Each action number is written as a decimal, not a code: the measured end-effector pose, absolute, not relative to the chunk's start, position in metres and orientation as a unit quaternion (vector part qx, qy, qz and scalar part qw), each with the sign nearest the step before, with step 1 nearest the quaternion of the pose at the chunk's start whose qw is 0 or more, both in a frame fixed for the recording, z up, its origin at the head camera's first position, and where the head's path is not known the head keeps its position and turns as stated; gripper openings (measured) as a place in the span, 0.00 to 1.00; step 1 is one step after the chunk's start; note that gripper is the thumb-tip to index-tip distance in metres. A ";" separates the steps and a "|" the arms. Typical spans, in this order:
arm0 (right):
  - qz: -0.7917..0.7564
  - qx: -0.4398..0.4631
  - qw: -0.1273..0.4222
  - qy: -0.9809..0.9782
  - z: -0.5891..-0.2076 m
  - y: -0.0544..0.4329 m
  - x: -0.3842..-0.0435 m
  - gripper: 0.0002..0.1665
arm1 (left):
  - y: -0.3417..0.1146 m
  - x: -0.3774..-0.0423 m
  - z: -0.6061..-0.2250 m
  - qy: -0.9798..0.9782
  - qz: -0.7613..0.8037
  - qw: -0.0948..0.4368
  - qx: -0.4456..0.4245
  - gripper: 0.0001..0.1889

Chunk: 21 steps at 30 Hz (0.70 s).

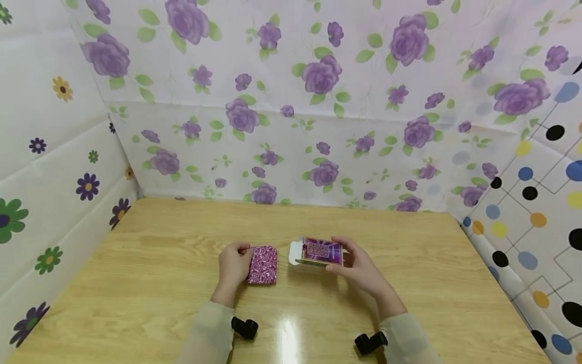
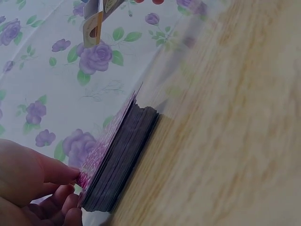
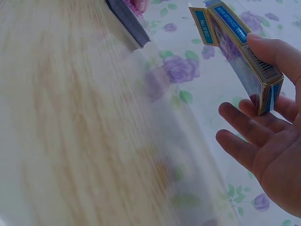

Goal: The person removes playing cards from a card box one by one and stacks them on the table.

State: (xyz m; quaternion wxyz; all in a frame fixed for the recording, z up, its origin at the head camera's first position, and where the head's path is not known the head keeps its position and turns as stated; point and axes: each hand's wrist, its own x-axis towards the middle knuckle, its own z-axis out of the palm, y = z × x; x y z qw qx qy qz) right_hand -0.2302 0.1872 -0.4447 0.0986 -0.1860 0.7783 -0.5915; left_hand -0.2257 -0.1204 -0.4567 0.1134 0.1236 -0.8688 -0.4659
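A deck of playing cards (image 1: 263, 265) with a pink-and-white swirl back lies on the table. At its left side my left hand (image 1: 233, 264) pinches the edge; in the left wrist view the thumb and fingers meet at a near corner of the thick stack (image 2: 122, 155). To the right, my right hand (image 1: 361, 268) holds a purple card box (image 1: 318, 250) by its right end, raised over the table. Its white end flap (image 1: 295, 252) stands out toward the deck. In the right wrist view the thumb lies on the box's barcode side (image 3: 258, 61), and two fingers stretch free below.
The light wooden table (image 1: 159, 283) reaches back to a wall covering (image 1: 291, 141) printed with purple roses. Patterned sheets hang at left (image 1: 50, 172) and right (image 1: 536, 212). Black wrist cameras sit on the left wrist (image 1: 245, 328) and right wrist (image 1: 370, 344).
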 end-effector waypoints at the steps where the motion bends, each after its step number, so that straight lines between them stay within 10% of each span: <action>1: -0.593 -0.186 0.102 0.777 -0.445 0.187 -0.230 0.44 | -0.121 -0.225 -0.457 -0.870 -0.465 0.111 0.124 0.10; 21: -0.591 -0.188 0.099 0.778 -0.449 0.188 -0.233 0.47 | -0.122 -0.223 -0.458 -0.881 -0.449 0.107 0.107 0.09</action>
